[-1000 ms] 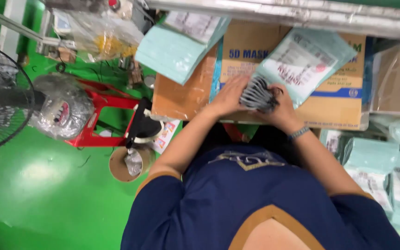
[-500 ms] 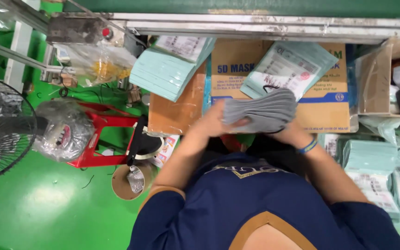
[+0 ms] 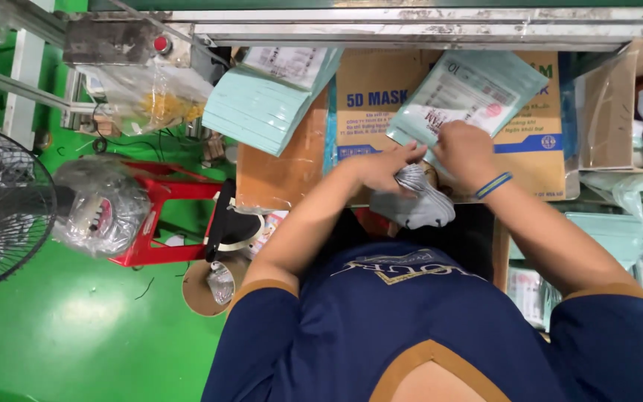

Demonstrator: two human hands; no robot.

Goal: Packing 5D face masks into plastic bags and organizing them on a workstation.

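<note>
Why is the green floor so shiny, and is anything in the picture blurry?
In the head view, the glossy green floor bounces overhead light back as pale glare patches; the hands, left hand and right hand, look slightly smeared, as does the stack of grey masks; the fan bends a little at the edge.

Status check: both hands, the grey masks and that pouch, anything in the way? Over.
Left hand gripping grey mask stack. Right hand pinching teal pouch at its mouth. Masks at the opening, not inside. Nothing in the way.
</note>
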